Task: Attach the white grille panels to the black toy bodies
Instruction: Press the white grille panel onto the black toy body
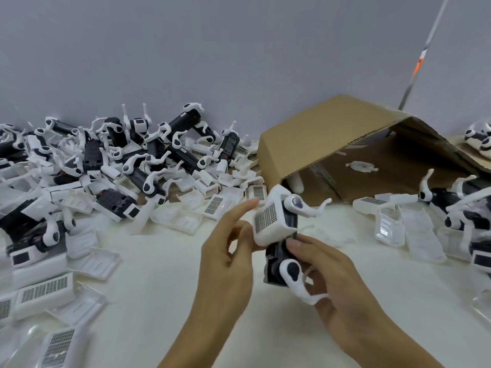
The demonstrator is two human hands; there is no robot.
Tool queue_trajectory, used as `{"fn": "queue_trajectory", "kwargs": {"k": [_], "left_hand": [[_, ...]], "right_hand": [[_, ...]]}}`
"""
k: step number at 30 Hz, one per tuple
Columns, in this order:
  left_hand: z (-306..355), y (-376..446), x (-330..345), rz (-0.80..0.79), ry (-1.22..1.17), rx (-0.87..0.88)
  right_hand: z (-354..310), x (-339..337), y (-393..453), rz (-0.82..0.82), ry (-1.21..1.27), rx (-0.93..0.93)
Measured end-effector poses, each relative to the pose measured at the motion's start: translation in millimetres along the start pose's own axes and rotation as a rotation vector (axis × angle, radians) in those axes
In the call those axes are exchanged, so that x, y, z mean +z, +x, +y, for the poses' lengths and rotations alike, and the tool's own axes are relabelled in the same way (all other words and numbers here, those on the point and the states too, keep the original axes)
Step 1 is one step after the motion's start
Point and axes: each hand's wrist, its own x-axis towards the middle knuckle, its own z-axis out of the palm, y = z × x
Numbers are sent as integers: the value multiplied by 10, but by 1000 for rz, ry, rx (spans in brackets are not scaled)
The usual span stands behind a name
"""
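Note:
A black toy body [276, 257] with white legs is held upright above the table's middle. My right hand [332, 282] grips its lower half, thumb on the black side. A white grille panel [271, 220] sits over the body's upper end, its dark mesh patch facing left. My left hand [228, 251] holds the panel's left edge, with the index finger stretched out above it. A heap of black bodies [148, 152] lies at the back left. Loose grille panels [45, 288] lie along the left side.
An open cardboard box [332, 139] lies on its side at the back right, with a white part inside. More bodies and panels [393, 221] lie at the right edge. A grey wall stands behind. White table surface [159, 282] shows in front of my hands.

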Motion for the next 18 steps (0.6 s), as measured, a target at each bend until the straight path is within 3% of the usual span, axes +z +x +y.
{"fn": "queue_trajectory", "kwargs": {"k": [2, 6, 10, 14, 16, 18], "left_hand": [[-2, -35, 4, -21, 240, 95], [19, -39, -25, -34, 460, 205], [68, -85, -19, -184, 438, 176], [50, -57, -77, -327, 567, 174], [60, -25, -91, -266, 534, 152], [98, -4, -75, -124, 341, 35]], "right_hand": [[31, 9, 1, 11, -7, -4], [55, -4, 29, 38, -14, -35], [64, -55, 72, 59, -29, -45], [51, -90, 92, 59, -11, -13], [32, -115, 96, 57, -5, -24], [21, -134, 90, 26, -21, -40]]}}
